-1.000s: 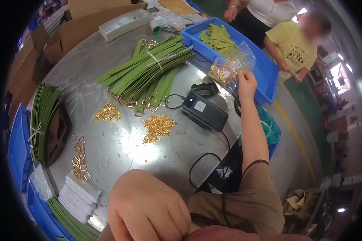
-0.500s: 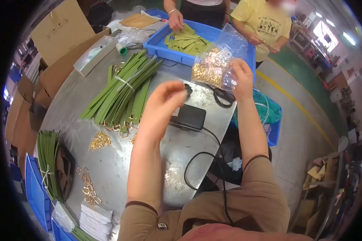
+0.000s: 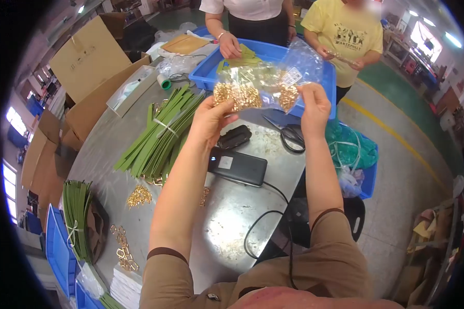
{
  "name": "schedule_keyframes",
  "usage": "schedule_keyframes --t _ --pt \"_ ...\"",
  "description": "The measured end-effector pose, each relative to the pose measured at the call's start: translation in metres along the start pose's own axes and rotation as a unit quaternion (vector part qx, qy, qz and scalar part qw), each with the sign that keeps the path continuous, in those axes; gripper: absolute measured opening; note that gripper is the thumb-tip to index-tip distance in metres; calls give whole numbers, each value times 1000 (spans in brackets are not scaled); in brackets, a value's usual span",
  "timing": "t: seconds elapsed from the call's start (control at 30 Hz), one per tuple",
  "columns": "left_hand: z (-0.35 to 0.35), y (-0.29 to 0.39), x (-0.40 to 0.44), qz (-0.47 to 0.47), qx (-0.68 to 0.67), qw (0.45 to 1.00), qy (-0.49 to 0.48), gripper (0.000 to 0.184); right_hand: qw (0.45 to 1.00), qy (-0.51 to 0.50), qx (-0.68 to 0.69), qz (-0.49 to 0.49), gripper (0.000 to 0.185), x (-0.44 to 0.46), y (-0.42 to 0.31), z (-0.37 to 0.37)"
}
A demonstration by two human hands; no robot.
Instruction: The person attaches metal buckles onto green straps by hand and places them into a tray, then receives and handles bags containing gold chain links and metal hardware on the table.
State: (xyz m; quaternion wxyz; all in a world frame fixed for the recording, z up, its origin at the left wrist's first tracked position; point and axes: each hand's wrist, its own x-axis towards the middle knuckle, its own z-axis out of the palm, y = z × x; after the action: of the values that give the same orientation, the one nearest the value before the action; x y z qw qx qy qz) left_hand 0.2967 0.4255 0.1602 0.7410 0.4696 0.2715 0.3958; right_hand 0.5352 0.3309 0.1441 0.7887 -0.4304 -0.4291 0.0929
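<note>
Between my hands, above the metal table [image 3: 232, 221], hangs a clear plastic bag [image 3: 247, 95] of small gold metal pieces. My left hand [image 3: 211, 119] grips its left end, thumb over the front. At the right end my right hand [image 3: 314, 103] pinches the plastic beside a smaller clump of gold pieces. Beneath the bag lie a black power bank [image 3: 247, 167] with a cable, a dark oval object [image 3: 235, 136] and black-handled scissors [image 3: 292, 138]. Left of my left forearm is a tied bundle of green straps [image 3: 157, 136], with a pile of gold pieces [image 3: 139, 195] near it.
Across the table a person's hand [image 3: 230, 46] touches green strips in a blue tray [image 3: 203, 77]. Another person in a yellow shirt [image 3: 343, 33] stands behind. Cardboard boxes [image 3: 90, 59] line the left; gold rings [image 3: 122, 250] and more green straps [image 3: 76, 219] lie at lower left.
My left hand has moved up and taken hold of the bag's left end. The bag is now stretched sideways between both hands, its gold pieces spread apart. The view has shifted slightly.
</note>
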Motion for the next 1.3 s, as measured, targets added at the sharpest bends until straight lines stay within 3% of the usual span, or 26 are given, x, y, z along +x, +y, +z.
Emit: schedule_keyframes --t 0.1,0.3,0.5,0.83,0.97,1.07,1.13,1.17,1.23,1.3 --pt "-13 9 3 58 -1 997 54 24 997 3 -40 -61 2 8 9 3" --pt "-30 28 4 178 19 975 132 25 994 45 -26 -92 7 17 33 17" --pt "-43 30 11 204 22 959 193 23 994 78 -47 -58 8 14 53 29" --pt "-44 23 7 190 28 959 209 24 996 86 -15 1 7 14 66 19" --pt "-45 33 -7 187 24 959 210 21 996 63 -62 2 7 13 52 16" --pt "-50 48 -54 166 17 950 264 20 997 1 -40 59 8 0 -3 19" --pt "-68 53 -96 167 20 956 241 20 994 -74 -63 58 10 -14 -41 15" --pt "-74 57 -127 167 14 944 285 20 988 -130 -54 67 10 -24 -60 14" --pt "-83 63 -178 208 5 937 280 21 965 -228 -43 120 8 -60 -93 13" --pt "-93 62 -232 208 32 928 308 22 914 -384 -28 128 10 -100 -114 13"
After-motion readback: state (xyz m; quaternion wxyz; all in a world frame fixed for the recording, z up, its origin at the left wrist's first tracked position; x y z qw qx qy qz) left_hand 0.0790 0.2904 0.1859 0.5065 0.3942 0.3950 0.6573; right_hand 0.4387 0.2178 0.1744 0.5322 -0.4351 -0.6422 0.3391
